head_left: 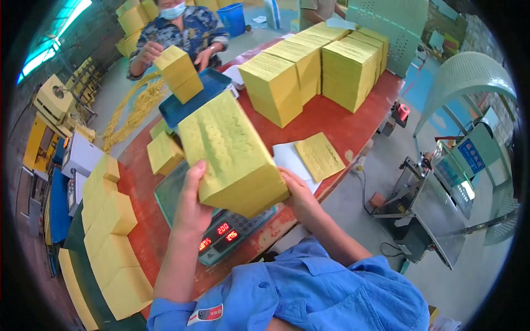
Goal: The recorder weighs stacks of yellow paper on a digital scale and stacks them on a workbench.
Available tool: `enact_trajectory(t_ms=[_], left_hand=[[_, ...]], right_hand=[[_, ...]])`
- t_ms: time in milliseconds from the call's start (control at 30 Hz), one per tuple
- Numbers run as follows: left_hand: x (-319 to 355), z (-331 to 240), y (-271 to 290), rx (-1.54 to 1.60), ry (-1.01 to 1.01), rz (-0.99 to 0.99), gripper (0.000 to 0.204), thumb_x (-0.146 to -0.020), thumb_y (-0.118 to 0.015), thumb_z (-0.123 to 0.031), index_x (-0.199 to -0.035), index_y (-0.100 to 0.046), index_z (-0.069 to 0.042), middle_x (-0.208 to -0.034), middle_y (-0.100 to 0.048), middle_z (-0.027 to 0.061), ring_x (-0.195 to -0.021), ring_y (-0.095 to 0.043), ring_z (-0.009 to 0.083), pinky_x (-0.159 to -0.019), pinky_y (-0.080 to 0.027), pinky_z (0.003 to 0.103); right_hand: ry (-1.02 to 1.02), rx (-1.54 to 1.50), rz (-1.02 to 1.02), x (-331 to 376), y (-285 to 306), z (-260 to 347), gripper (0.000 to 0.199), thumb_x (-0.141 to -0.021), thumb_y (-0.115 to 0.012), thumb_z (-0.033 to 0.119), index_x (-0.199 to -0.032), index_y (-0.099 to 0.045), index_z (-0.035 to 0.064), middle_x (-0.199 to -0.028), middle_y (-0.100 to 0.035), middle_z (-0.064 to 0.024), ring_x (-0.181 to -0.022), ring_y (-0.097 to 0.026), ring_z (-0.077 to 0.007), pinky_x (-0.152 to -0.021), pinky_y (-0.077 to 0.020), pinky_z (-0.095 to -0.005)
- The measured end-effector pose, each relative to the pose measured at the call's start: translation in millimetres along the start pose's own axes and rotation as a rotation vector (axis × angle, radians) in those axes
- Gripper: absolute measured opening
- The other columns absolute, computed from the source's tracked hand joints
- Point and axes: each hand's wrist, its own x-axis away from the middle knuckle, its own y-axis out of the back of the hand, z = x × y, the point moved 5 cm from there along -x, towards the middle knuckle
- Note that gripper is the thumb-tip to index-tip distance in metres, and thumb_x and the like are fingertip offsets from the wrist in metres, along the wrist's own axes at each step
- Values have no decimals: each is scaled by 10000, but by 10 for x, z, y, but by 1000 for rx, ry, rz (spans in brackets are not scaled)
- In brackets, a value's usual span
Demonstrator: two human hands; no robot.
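Between my left hand (194, 199) and my right hand (298, 190) is a thick block of yellow paper sheets (232, 149) with a dimpled top. Both hands grip it from opposite sides, fingers closed around its lower edges. It is tilted and appears raised over a green digital scale (243, 231) with lit red figures. The block hides much of the scale's plate. Right of the block, a thin stack of yellow sheets (320, 157) lies partly on a white sheet (287, 156).
Tall yellow paper stacks (270, 83) stand on the far side of the red table (353, 129). Across it, a masked person (182, 33) handles a yellow block (179, 71) at a blue tray (212, 83). More yellow blocks (113, 237) line the left. A metal machine (441, 204) stands right.
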Motion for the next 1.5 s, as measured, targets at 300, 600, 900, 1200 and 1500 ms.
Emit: enact_trajectory(t_ms=[300,600,900,1200,1500], left_hand=[[-1421,1003,-1661,-93,95,224,591,-942,-540,-394,-1447,-364,-141,-1336,-526,78,-1155,-581,213,-868,-548,454],[-2693,1741,-2368,-161,190,76,709,-909,-600,-426,-1468,-287,-123,-1359,-462,123,-1191,-535,273,-839,-560,491],[-2710,1777,-2737,-40,-133,10,891,-904,-658,-268,-1527,-96,33,-1418,-406,180,-1280,-439,243,-1083,-368,348],[-1867,1104,-2224,-247,-428,-112,754,-991,-540,-254,-1552,-101,-4,-1607,-147,207,-1492,-164,301,-1184,-190,425],[-14,461,-438,-390,-671,-693,698,-1002,-516,-164,-1564,-113,-65,-1563,-261,191,-1422,-313,292,-1127,-288,444]], right_hand=[[115,53,-125,-880,1932,1252,428,-991,-492,341,-1305,-586,66,-1207,-633,-43,-1056,-596,-165,-841,-497,-331],[-47,163,-343,-1736,2941,1774,498,-1008,-434,413,-1263,-585,13,-1100,-639,-76,-954,-581,-158,-771,-467,-304],[498,551,-385,-1274,2600,2001,511,-973,-541,120,-1418,-386,-78,-1395,-502,-211,-1312,-470,-259,-1097,-357,-342],[837,600,-157,-539,1392,2645,491,-919,-449,39,-1399,-436,-65,-1413,-496,-186,-1358,-440,-274,-1129,-336,-414],[578,512,490,-515,-497,1546,474,-931,-456,64,-1388,-453,-63,-1416,-491,-198,-1348,-451,-285,-1118,-355,-410]])
